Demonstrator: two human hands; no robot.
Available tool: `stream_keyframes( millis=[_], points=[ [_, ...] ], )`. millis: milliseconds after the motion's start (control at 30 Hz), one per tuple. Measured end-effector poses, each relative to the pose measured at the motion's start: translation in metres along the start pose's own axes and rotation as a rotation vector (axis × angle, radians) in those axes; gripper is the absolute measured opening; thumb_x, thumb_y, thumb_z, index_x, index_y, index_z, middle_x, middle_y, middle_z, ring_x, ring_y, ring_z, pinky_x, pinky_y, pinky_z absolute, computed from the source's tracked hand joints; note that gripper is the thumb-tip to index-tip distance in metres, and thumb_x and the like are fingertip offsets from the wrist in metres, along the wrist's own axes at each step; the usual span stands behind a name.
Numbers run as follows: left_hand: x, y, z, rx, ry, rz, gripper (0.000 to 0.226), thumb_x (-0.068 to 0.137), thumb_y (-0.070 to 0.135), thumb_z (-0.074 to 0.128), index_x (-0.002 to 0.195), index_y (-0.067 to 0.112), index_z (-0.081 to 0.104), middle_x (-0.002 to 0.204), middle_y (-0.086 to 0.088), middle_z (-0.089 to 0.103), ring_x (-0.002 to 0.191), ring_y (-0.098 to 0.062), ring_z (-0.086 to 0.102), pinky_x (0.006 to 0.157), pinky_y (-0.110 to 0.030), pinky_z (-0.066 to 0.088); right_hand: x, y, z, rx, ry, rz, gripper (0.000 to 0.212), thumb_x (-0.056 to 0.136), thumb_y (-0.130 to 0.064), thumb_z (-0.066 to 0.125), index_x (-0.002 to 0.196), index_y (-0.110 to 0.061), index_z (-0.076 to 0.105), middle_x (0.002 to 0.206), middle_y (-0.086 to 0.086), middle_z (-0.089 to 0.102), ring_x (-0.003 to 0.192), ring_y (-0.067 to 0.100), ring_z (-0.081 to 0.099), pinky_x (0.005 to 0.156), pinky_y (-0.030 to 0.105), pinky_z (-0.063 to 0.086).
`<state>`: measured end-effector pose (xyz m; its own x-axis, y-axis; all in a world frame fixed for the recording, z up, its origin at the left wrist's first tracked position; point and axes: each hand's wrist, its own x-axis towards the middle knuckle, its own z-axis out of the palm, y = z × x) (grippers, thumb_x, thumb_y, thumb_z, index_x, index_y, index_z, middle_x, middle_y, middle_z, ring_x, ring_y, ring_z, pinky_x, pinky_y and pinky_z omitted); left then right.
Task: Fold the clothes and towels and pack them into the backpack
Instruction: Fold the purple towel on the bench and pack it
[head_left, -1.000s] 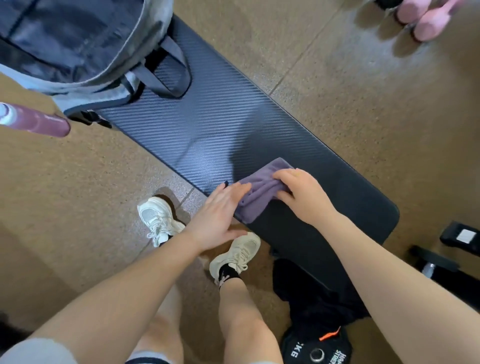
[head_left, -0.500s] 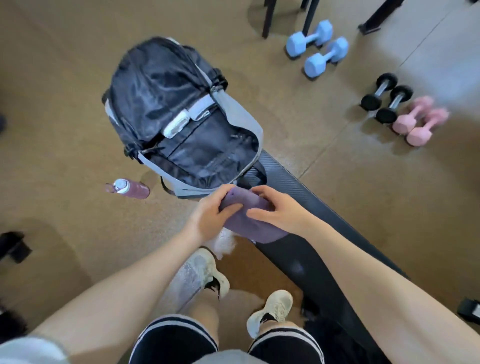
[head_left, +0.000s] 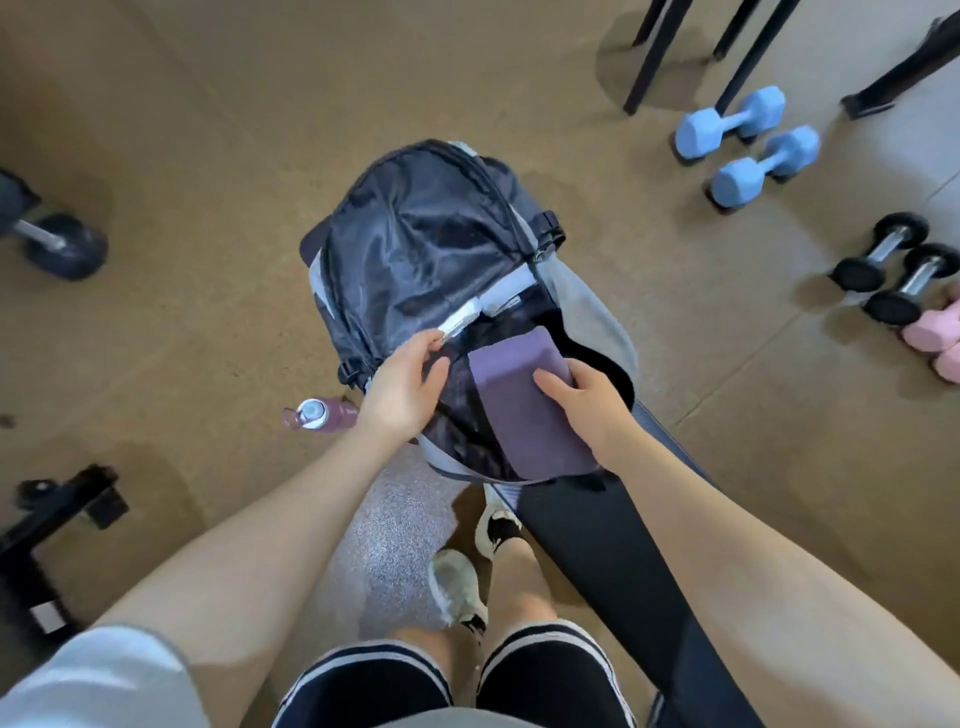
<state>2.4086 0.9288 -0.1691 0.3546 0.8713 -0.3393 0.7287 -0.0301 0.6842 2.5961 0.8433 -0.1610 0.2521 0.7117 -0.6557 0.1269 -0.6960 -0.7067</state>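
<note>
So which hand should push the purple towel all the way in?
Probably the right hand: it already holds the purple towel inside the open backpack. The left hand holds the opening.

Soft, even daylight fills the room, with a pale sheen on the backpack's (head_left: 421, 234) dark nylon. The blue dumbbells (head_left: 748, 140) throw short, faint shadows on the floor. The wide lens bends the edges, and the black frame (head_left: 57, 514) at the left smears with motion blur.

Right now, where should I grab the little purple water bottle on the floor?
Grip the small purple water bottle around its purple body, coming from above. It lies on its side left of the dark backpack, so its round side faces up and is free.
</note>
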Motion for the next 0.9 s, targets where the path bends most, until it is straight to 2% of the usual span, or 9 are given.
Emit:
stream_keyframes(
  millis=[100,267,400,467,533,667,800,867,900],
  points=[
    [0.039,-0.027,-0.003,0.241,0.013,-0.037,0.043,0.091,0.014,0.05,0.134,0.011,0.043,0.135,-0.009,0.048,0.124,-0.027,0.043,0.1,-0.036,0.037,0.031,-0.004,0.006,0.087,-0.025,0.079,0.028,0.094,-0.034,0.051,0.087,-0.008,0.058,0.083,0.004,0.059,0.075,0.015,0.052,0.066,0.026,0.039],
    [0.075,-0.073,0.011,0.642,-0.116,-0.014,0.06,0.085,0.019,0.062,0.137,0.002,0.037,0.146,-0.02,0.03,0.133,-0.036,0.029,0.108,-0.043,0.029,0.084,-0.001,0.028,0.126,-0.09,0.15,0.034,0.094,-0.037,0.05,0.096,-0.004,0.059,0.093,0.01,0.063,0.083,0.02,0.057,0.075,0.033,0.044],
    [0.094,-0.101,0.029,0.701,-0.107,0.071,0.073,0.055,0.016,0.085,0.117,-0.004,0.051,0.121,-0.027,0.054,0.106,-0.042,0.057,0.075,-0.044,0.053,0.107,0.006,0.044,0.121,-0.114,0.213,0.032,0.093,-0.037,0.052,0.1,-0.007,0.062,0.102,0.013,0.067,0.087,0.021,0.059,0.079,0.035,0.046],
    [0.105,-0.11,0.03,0.723,-0.05,0.097,0.067,0.047,0.011,0.086,0.106,0.0,0.054,0.108,-0.021,0.061,0.087,-0.035,0.063,0.052,-0.034,0.052,0.112,0.01,0.052,0.136,-0.13,0.235,0.033,0.093,-0.037,0.053,0.103,-0.007,0.061,0.108,0.016,0.066,0.089,0.023,0.059,0.084,0.039,0.047],
    [0.113,-0.11,0.02,0.707,-0.063,0.117,0.054,0.052,0.009,0.083,0.099,0.002,0.058,0.1,-0.015,0.064,0.081,-0.031,0.064,0.045,-0.032,0.052,0.111,0.009,0.058,0.169,-0.137,0.246,0.033,0.093,-0.036,0.052,0.104,-0.006,0.061,0.109,0.016,0.066,0.09,0.023,0.06,0.086,0.041,0.048],
    [0.121,-0.097,-0.015,0.512,-0.135,0.053,0.026,0.09,0.018,0.05,0.114,0.01,0.055,0.116,-0.011,0.058,0.107,-0.031,0.053,0.08,-0.04,0.043,0.104,-0.007,0.068,0.201,-0.126,0.226,0.03,0.094,-0.034,0.051,0.1,-0.007,0.062,0.099,0.011,0.068,0.088,0.021,0.06,0.081,0.034,0.047],
    [0.119,-0.066,-0.061,0.306,0.066,0.114,0.021,0.089,0.024,0.053,0.105,0.015,0.064,0.103,-0.006,0.068,0.099,-0.029,0.06,0.076,-0.034,0.04,0.112,-0.036,0.081,0.203,-0.031,0.211,0.045,0.089,-0.039,0.058,0.099,0.005,0.057,0.101,0.026,0.063,0.079,0.022,0.056,0.075,0.038,0.047],
    [0.12,-0.057,-0.074,0.263,0.079,0.156,0.019,0.089,0.025,0.055,0.101,0.016,0.066,0.098,-0.003,0.069,0.096,-0.025,0.062,0.076,-0.032,0.041,0.127,-0.054,0.094,0.141,0.055,0.132,0.056,0.083,-0.044,0.062,0.085,0.011,0.051,0.082,0.032,0.053,0.07,0.019,0.046,0.066,0.035,0.038],
    [0.12,-0.055,-0.076,0.256,0.071,0.17,0.018,0.089,0.025,0.055,0.1,0.016,0.066,0.098,-0.003,0.069,0.096,-0.024,0.062,0.076,-0.033,0.041,0.138,-0.064,0.101,0.092,0.106,0.089,0.053,0.082,-0.043,0.063,0.074,0.007,0.047,0.069,0.025,0.047,0.068,0.018,0.041,0.063,0.034,0.034]
  ],
)
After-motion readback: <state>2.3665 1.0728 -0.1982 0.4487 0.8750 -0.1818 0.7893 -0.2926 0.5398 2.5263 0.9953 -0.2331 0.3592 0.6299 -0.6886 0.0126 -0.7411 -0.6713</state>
